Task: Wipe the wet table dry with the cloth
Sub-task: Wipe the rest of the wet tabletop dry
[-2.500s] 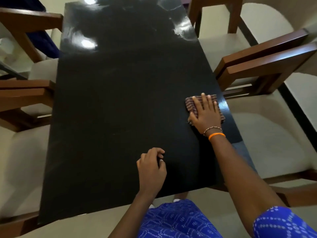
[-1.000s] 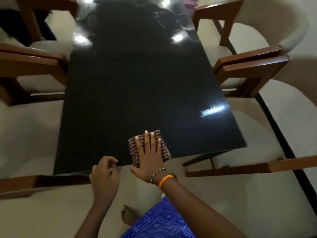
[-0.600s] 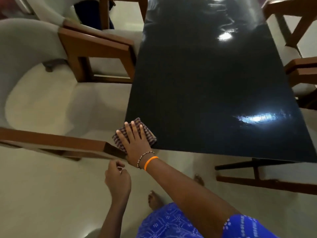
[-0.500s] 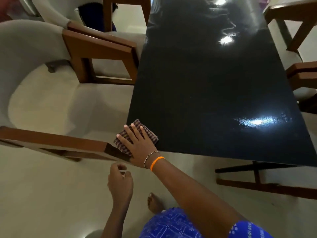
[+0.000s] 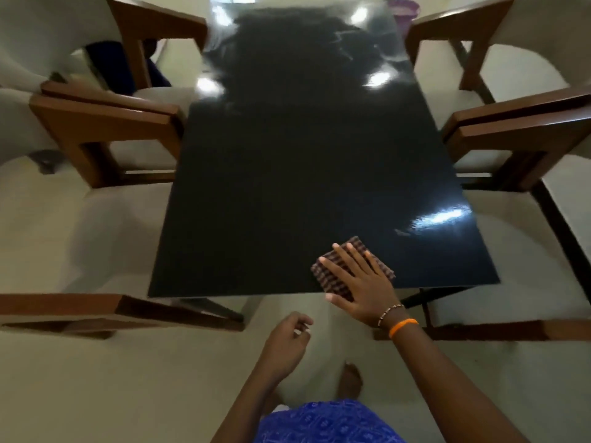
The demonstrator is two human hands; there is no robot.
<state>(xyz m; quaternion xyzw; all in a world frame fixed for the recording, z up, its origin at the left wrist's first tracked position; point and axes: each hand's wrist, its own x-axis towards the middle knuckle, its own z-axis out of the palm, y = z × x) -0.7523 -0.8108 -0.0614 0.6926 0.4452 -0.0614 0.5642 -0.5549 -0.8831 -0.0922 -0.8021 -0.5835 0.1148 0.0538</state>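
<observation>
Fingers point(image 5: 347, 260) flat atop cloth point(image 5: 380, 266)

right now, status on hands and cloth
Right hand flat on cloth at table near edge. Left hand loosely curled, empty, off table. Nothing in the way.

Glossy black table point(image 5: 287, 187), woven checked cloth point(image 5: 332, 281), smooth wooden chair arms point(image 5: 105, 119)

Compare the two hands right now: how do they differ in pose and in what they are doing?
The right hand lies flat, fingers spread, pressing the checked cloth at the table's near edge; the left hand is loosely curled, empty, off the table. The right wrist wears bands; the left shows none. Both are bare.
</observation>
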